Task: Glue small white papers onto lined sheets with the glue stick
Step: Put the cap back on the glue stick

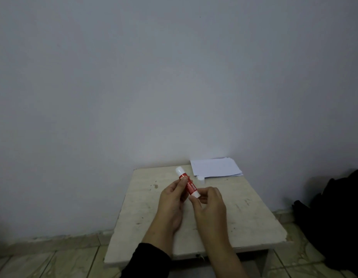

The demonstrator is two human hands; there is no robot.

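A red glue stick (189,184) with a white cap and white base is held above the small table (254,213), tilted with its cap toward the wall. My left hand (172,205) grips its red body. My right hand (209,205) pinches its white base end with thumb and fingers. A stack of white sheets (215,167) lies at the table's far right corner, against the wall. A small white piece (200,178) sits just in front of that stack; I cannot tell what it is.
The table is a low, pale, scuffed slab standing against a plain grey wall (174,77). A black bag or cloth (334,217) lies on the tiled floor (53,261) to the right of the table.
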